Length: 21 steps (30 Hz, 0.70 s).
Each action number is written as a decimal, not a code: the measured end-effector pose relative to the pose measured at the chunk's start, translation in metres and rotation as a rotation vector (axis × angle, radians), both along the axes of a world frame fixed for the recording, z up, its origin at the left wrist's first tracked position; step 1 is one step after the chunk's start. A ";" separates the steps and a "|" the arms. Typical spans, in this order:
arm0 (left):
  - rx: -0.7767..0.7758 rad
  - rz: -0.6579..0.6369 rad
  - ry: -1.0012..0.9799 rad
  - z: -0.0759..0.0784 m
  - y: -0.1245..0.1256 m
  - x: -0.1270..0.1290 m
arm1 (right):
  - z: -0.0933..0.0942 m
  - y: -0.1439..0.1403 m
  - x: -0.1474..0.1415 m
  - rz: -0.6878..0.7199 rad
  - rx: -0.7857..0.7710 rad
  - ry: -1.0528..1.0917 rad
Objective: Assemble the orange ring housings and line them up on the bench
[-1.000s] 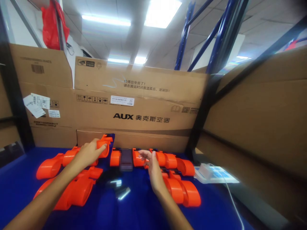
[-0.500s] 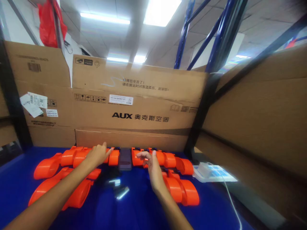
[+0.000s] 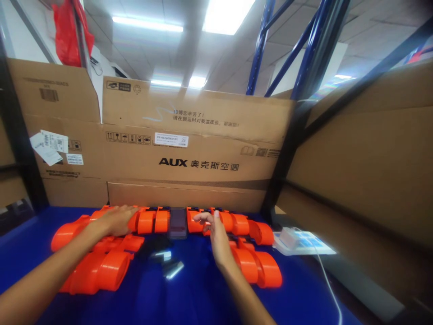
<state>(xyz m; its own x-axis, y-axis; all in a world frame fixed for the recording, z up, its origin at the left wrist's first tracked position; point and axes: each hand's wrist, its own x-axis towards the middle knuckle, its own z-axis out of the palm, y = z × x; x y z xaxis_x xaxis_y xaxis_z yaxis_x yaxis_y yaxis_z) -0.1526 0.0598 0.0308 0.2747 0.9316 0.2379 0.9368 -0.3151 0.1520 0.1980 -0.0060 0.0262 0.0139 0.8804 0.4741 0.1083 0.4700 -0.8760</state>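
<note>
Our left hand (image 3: 118, 220) lies over the back row of glossy orange plastic rings (image 3: 146, 222); whether it grips one, we cannot tell.
Our right hand (image 3: 216, 234) is loosely spread, seemingly holding nothing, by the rings right of a dark, flat, rectangular device (image 3: 177, 223). More rings sit nearer us on the blue surface (image 3: 189, 293). A sideways nudge from our left hand could, we judge, shunt the closely set row into the device. Behind, a brown cardboard panel (image 3: 142, 167) reads "AUX 奥克斯空调"; its white label (image 3: 171, 140) shows "25".
</note>
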 end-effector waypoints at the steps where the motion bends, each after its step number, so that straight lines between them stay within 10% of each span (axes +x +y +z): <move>1: 0.003 -0.022 0.007 -0.004 0.000 0.000 | 0.000 0.000 0.000 0.001 -0.001 -0.001; 5: 0.017 -0.083 0.051 0.002 0.000 0.003 | 0.000 0.000 0.000 -0.004 -0.006 0.002; 14: 0.281 -0.274 -0.067 0.068 -0.042 0.027 | 0.006 -0.005 -0.007 -0.014 0.012 0.023; 21: 0.230 -0.785 -0.145 0.052 -0.107 0.119 | -0.004 -0.002 -0.020 0.191 -0.238 0.212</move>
<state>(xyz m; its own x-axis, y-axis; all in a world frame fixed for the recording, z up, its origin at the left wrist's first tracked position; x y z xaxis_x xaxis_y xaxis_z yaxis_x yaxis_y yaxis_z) -0.0340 -0.0470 0.0831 0.7765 0.4055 0.4823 0.4078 -0.9069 0.1060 0.1778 -0.0084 0.0217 -0.0853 0.9617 0.2604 -0.1577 0.2450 -0.9566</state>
